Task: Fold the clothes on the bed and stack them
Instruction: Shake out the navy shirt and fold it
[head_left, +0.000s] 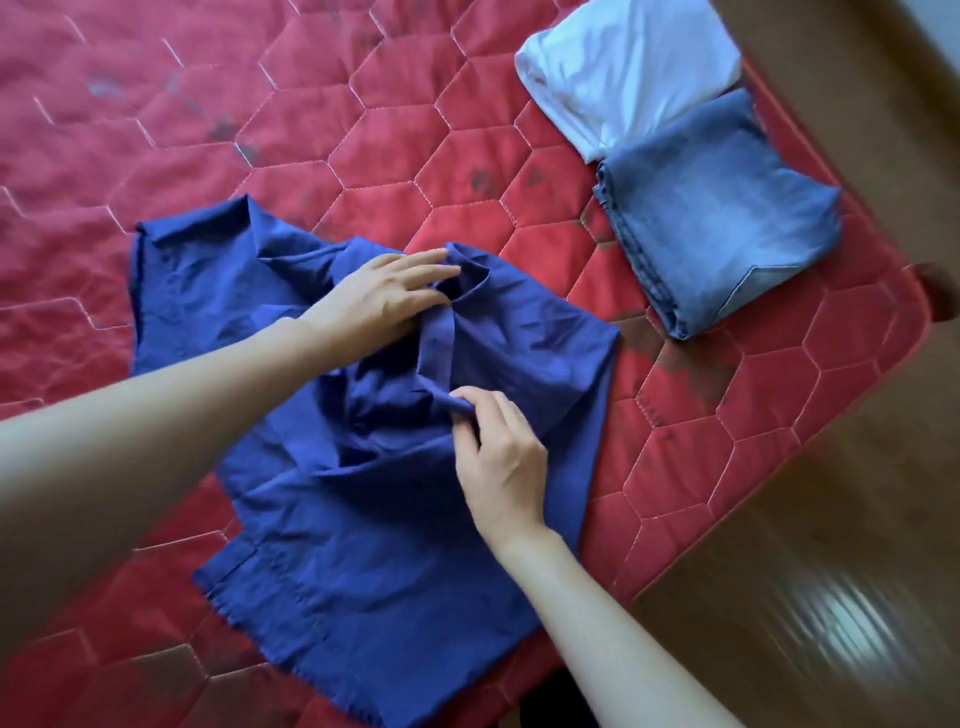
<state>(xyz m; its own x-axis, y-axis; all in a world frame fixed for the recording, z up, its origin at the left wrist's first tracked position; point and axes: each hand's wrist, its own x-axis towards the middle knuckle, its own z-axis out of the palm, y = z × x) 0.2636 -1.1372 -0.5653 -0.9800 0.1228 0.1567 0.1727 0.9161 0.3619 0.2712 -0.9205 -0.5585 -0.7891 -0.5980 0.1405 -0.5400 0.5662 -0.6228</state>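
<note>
Red bed cover (218, 156) with stitched six-sided shapes and a few dark spots, filling most of the frame. Lying on it in the middle: a rumpled dark blue shirt (374, 493). Upper right, near the bed's edge: folded jeans (727, 218), touching a folded white shirt (628, 62) above them.

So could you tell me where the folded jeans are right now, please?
The folded jeans lie at the upper right of the head view, near the corner of the red quilt, against the folded white garment.
</note>
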